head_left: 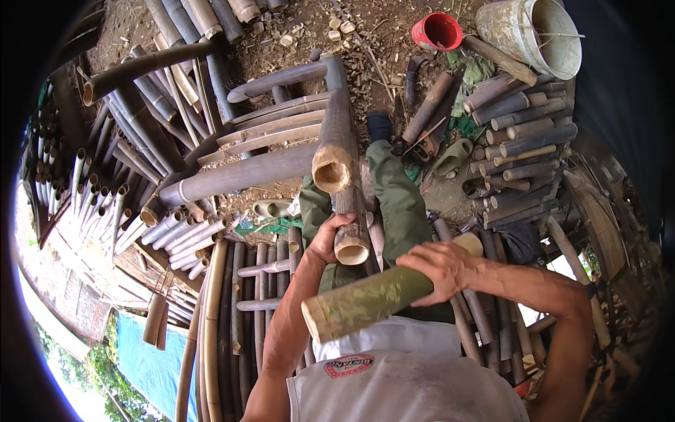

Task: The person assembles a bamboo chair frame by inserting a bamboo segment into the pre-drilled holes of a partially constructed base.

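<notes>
Seen from above, a person sat among stacked dark bamboo poles (524,133), with a pale bucket (545,32) and a small red bucket (436,30) on the dirt beyond. The right hand (443,271) was wrapped around a green bamboo section (373,295) lying crosswise above the lap. The left hand (327,239) gripped an upright brown bamboo piece (349,218) near its cut end, just left of it.

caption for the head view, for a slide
Left hand steadies an upright bamboo pole; right hand grips a green bamboo section.

Soft daylight, sharp centre, dark fisheye rim
</notes>
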{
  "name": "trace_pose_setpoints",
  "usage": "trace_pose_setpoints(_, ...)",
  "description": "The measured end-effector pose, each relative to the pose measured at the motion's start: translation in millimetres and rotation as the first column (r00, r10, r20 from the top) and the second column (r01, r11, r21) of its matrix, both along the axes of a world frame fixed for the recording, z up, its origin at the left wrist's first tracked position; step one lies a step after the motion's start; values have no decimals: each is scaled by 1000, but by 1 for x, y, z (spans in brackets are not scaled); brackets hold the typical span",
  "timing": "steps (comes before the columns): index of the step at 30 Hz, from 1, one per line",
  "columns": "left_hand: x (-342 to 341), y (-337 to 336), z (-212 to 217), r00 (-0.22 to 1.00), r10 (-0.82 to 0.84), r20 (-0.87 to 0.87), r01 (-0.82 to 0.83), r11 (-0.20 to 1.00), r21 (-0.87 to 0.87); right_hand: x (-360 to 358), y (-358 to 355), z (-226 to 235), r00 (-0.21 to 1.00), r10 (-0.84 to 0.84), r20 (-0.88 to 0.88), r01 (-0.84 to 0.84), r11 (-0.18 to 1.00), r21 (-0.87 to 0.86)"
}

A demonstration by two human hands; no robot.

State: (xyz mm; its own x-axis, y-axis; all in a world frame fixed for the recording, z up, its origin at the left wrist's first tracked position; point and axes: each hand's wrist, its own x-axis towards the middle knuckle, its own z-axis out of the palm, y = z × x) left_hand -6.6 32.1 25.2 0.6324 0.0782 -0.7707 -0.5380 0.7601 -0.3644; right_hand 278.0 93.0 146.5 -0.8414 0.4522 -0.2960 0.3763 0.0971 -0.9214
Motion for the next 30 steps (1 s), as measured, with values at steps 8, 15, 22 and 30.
trace_pose_setpoints(8, -3, -12, -13, 986, -135, -97, 144, 985, 95, 31, -2, -37, 973, 34, 228, -57, 994, 95)
trace_pose_setpoints(15, -7, -17, -11, 988, -133, -80, 139, 988, 66, 15, -10, -17, 955, -34, -294, 64, 994, 91)
trace_pose_setpoints(22, -11, -16, -21, 993, -113, -34, 111, 993, -49, 29, -3, -5, 973, 59, 221, -61, 998, 0)
trace_pose_setpoints(30, -7, -14, -18, 984, -152, -93, 152, 988, -7, 47, 0, -23, 926, 118, 358, -115, 993, -28)
